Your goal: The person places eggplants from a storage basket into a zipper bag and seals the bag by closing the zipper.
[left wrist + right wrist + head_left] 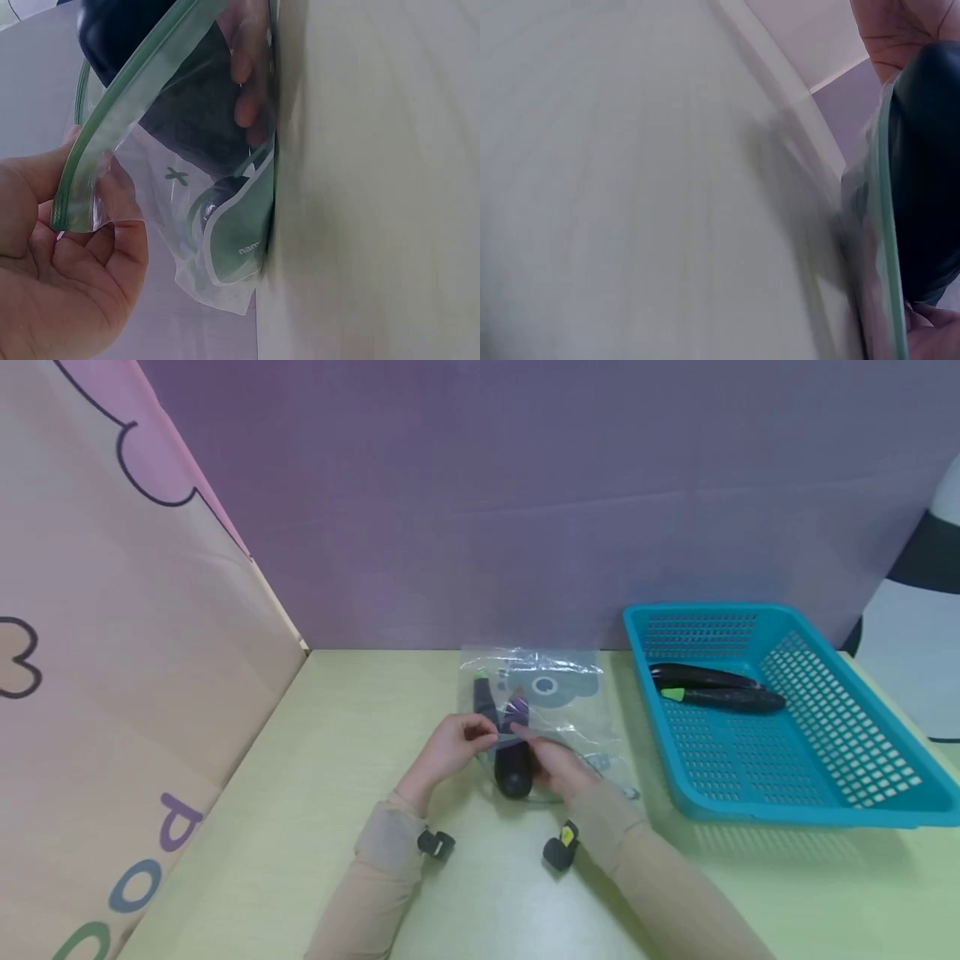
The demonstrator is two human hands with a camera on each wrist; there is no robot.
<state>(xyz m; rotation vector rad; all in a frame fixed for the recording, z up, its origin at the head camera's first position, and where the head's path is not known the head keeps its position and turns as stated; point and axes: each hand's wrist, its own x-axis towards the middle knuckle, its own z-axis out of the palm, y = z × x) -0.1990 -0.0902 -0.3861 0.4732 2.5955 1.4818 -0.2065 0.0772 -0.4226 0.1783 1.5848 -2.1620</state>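
Observation:
A clear zip bag point(566, 714) with a printed green pattern lies on the table, its green zip edge point(112, 97) facing the person. Inside it is one eggplant point(483, 693) with a green stem end. A second eggplant point(513, 772) is partly in the bag, its rounded end sticking out of the mouth. My left hand point(453, 745) pinches the zip edge between thumb and fingers, left of that eggplant. On the other side, my right hand point(558, 764) holds the second eggplant; its fingers point(244, 109) show through the plastic along the eggplant's side.
A blue perforated basket point(678, 760) stands to the right with two more eggplants point(723, 699) lying in it. Purple cloth point(450, 510) hangs behind the table, and a printed cloth point(150, 652) borders the left side. Each wrist carries a small black camera point(437, 843).

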